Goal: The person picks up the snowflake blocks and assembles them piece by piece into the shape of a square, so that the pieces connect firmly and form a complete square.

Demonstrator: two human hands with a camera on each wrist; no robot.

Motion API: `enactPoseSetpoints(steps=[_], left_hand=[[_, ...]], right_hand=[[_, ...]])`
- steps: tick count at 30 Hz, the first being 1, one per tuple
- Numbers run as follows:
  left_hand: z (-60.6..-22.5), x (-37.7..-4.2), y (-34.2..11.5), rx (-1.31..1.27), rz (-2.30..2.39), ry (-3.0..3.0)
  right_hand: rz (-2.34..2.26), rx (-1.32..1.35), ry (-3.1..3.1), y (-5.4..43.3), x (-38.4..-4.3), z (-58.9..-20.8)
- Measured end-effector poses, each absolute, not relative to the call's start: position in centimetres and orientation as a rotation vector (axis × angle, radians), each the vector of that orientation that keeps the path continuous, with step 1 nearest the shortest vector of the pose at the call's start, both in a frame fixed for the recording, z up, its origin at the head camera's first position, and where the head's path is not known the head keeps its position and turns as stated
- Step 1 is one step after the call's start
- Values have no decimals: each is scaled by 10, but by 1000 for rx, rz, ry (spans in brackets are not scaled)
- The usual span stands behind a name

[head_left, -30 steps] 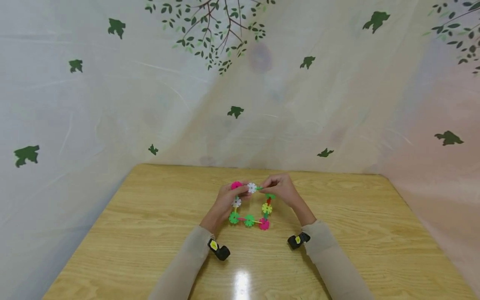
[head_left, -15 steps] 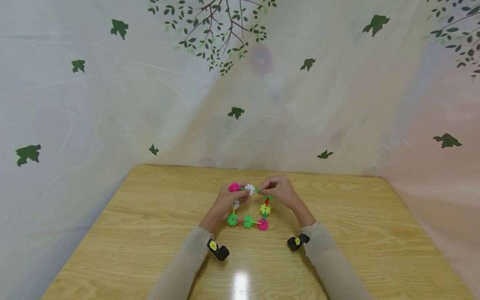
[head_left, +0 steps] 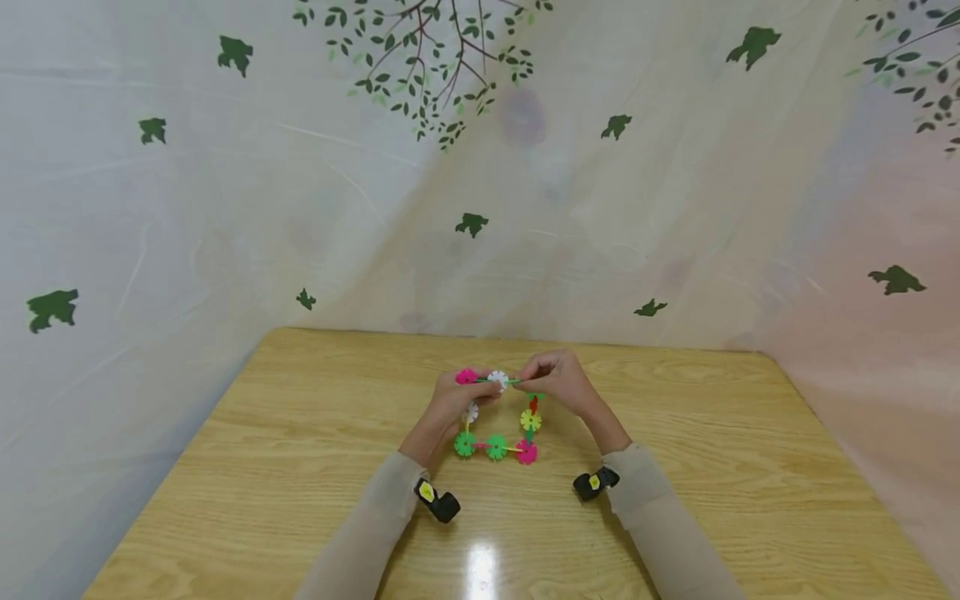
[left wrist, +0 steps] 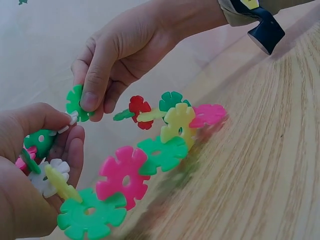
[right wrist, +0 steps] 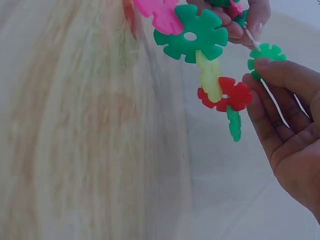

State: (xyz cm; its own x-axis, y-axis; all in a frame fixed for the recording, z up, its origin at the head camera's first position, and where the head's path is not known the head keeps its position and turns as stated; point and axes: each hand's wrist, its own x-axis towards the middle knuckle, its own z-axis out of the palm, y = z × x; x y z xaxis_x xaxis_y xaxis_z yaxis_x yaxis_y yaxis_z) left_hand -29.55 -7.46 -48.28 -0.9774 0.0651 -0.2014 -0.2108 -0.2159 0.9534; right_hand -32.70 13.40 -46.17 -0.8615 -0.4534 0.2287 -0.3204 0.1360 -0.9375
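Observation:
My left hand (head_left: 448,400) pinches a white notched plastic disc (head_left: 497,380), seen almost edge-on in the left wrist view. Slotted into that disc is a green notched disc (left wrist: 76,103), pinched between thumb and fingers of my right hand (head_left: 558,383). A chain of interlocked flower-shaped discs hangs from the left hand in a loop, with a pink disc (left wrist: 122,177), a yellow disc (left wrist: 178,125) and a red disc (right wrist: 226,95) among them. At its far end a green disc (right wrist: 234,123) juts from the red one, apart from the right hand's disc. Left fingers partly hide several discs.
The wooden table (head_left: 300,500) lies below the hands and chain. A pale cloth backdrop (head_left: 375,275) printed with leaves and branches rises behind the table's back edge. Each sleeved wrist wears a small black camera (head_left: 437,500).
The loop has shifted slightly left and its near side sits a little lower. The white disc with the green one has moved slightly left and down. Both hands keep their hold.

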Motion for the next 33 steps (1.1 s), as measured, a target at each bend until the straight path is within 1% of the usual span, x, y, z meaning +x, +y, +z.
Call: enactPoseSetpoints(steps=[5, 12, 23, 28, 33], left_hand=[[-484, -295, -73, -198, 2315, 1842], [-480, -294, -72, -145, 2288, 1859], [-482, -295, -78, -118, 2254, 1911], [-485, -297, -78, -126, 2287, 1888], [-485, -300, -81, -172, 2339, 1829]], right_hand=[[-1829, -805, 2287, 135, -326, -463], [-1841, -779, 2292, 135, -325, -460], [-1703, -806, 2340, 132, -327, -457], [-1570, -753, 2417, 142, -327, -449], [-1523, -605, 2496, 155, -328, -445]])
